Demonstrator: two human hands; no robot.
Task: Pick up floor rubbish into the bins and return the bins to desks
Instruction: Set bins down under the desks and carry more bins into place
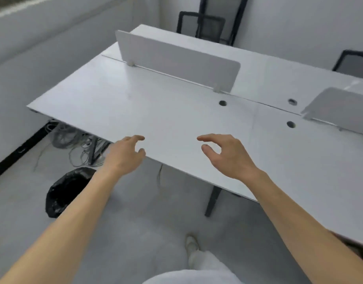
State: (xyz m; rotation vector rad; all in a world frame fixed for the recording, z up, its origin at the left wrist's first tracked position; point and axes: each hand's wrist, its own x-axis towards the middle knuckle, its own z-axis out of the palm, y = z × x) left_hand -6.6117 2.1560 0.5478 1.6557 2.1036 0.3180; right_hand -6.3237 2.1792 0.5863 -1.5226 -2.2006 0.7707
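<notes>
A bin lined with a black bag (63,192) stands on the grey floor at the lower left, just outside the corner of the white desk (156,111); my left forearm covers its right side. My left hand (125,153) hovers over the desk's front edge with loosely bent fingers and holds nothing. My right hand (225,154) is stretched out above the desk top, fingers and thumb curved apart, also holding nothing. No loose rubbish shows on the visible floor.
White divider screens (176,60) stand along the desk's middle line. Tangled cables (74,140) lie under the desk by its dark leg (212,199). Black mesh chairs (205,27) stand at the back wall. My leg and light shoe (191,245) are below.
</notes>
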